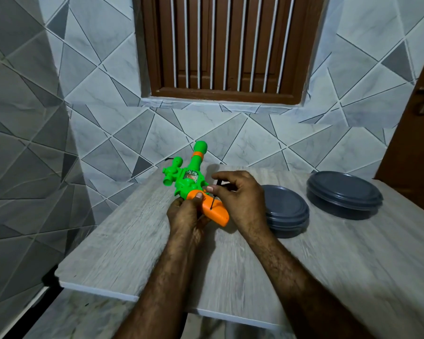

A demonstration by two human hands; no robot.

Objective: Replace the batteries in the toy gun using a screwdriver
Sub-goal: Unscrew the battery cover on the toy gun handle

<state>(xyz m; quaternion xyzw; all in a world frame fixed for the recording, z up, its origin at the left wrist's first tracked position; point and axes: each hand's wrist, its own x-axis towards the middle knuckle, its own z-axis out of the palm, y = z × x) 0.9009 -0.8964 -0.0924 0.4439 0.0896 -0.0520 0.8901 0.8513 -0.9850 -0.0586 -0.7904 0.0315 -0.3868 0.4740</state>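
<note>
no readable text, brand or number in view, sticker [189, 175] on toy gun [181, 187] too blurred to make out

Grey wood-grain counter [304, 277] lying under left hand [184, 214] and right hand [240, 199]. Dark grey plate stack [289, 216] sitting just right of right hand. Second stack [345, 194] sitting farther right, apart from first. Tiled wall [96, 118] rising beyond hands. Brown barred window [228, 47] showing above.

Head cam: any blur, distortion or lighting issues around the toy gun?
Head view: dim, flat light; toy gun and screwdriver fairly sharp at centre; table grain smears toward the near edges; wide-angle lens bends the wall tiles at left.
</note>
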